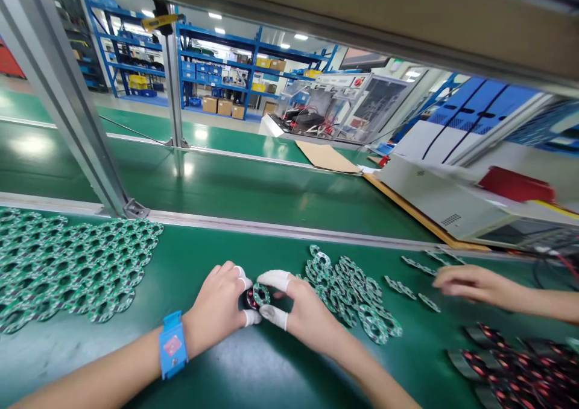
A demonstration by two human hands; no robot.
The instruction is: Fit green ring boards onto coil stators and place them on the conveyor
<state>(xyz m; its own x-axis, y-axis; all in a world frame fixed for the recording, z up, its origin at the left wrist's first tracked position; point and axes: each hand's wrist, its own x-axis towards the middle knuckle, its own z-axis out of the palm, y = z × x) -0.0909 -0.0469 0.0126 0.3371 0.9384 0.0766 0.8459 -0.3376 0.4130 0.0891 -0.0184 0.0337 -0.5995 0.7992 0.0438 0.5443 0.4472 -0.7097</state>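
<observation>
My left hand (218,299), with a blue wrist strap (172,345) and white finger cots, grips a small dark round part with reddish coils (250,299) between thumb and forefinger. My right hand (306,313), also in white finger cots, pinches a green ring-shaped circuit board (261,294) by its edge. The board is tilted against the coil part; whether it is seated on it I cannot tell. Just right of my right hand lies a loose pile of green ring boards (346,288).
Rows of joined green ring boards (72,264) cover the bench at left. At right, another person's hand (470,285) reaches over short board strips (400,287). Dark coil parts (511,367) are heaped at the lower right. A metal post (75,95) and bench rail (253,228) stand beyond.
</observation>
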